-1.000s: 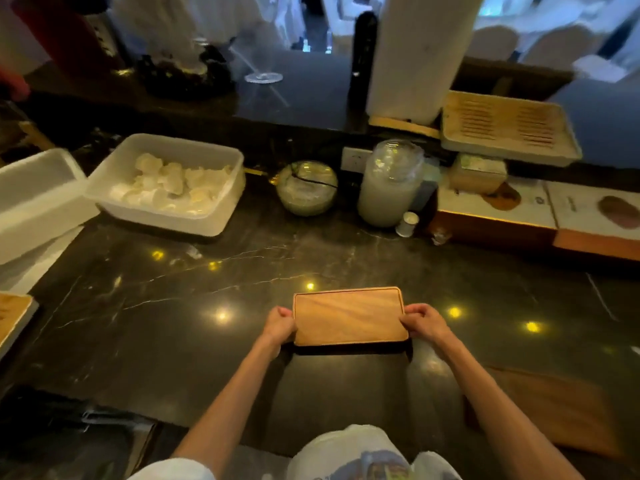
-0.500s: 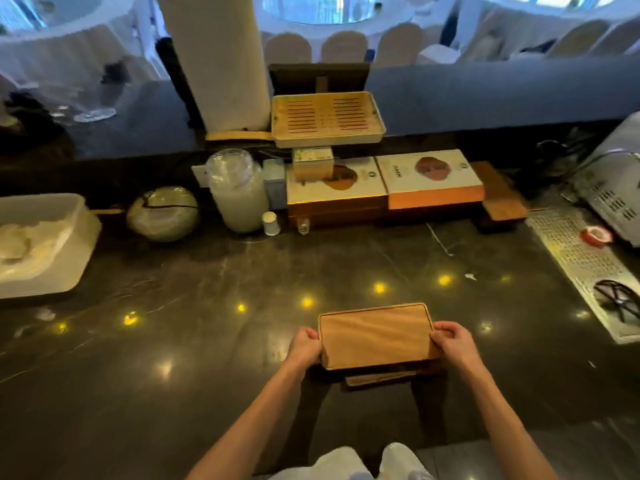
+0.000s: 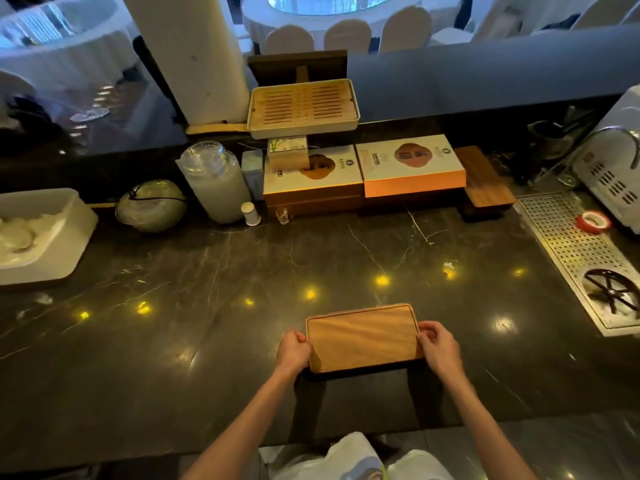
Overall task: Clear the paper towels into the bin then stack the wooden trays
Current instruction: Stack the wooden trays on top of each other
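Near the front edge of the dark marble counter: one wooden tray lying flat, gripped at both short ends. Left hand has fingers clamped on the left end; right hand has fingers clamped on the right end. Whether another tray sits beneath, cannot tell. One white bin at the far left holds crumpled paper towels. Two flat boxes along the back, one slatted tray above them, one jar. Wide bare counter between tray and back row; perforated drain grate bounds the right.
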Tool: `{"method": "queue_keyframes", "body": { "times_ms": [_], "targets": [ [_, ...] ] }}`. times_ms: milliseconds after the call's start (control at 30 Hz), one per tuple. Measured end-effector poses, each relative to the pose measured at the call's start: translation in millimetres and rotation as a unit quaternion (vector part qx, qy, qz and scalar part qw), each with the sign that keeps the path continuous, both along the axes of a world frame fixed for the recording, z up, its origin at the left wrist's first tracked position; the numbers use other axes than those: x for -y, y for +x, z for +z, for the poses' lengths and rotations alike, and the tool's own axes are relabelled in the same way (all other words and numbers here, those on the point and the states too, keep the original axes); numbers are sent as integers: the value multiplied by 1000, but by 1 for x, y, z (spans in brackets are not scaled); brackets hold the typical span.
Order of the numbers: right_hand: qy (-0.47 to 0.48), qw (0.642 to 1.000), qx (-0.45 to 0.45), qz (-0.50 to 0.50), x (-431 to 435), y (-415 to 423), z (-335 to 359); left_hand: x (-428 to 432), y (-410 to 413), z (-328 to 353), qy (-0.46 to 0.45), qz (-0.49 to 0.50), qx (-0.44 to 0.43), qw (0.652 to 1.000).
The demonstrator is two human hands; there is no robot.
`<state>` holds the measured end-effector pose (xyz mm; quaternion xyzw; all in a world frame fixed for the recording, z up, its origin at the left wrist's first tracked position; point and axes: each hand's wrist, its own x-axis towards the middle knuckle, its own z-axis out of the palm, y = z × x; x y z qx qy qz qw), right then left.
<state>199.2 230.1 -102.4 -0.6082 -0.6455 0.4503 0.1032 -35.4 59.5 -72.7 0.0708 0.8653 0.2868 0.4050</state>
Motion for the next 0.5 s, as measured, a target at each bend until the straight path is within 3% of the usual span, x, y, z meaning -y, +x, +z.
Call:
{"method": "queue_keyframes", "body": {
  "times_ms": [233,500],
  "targets": [
    [12,999,-10,37,1,5,0,8,6,3,6,20,-21,1000],
    [-38,996,-46,63,4,2,2,8,19,10,31,-9,-34,999]
  ]
}}
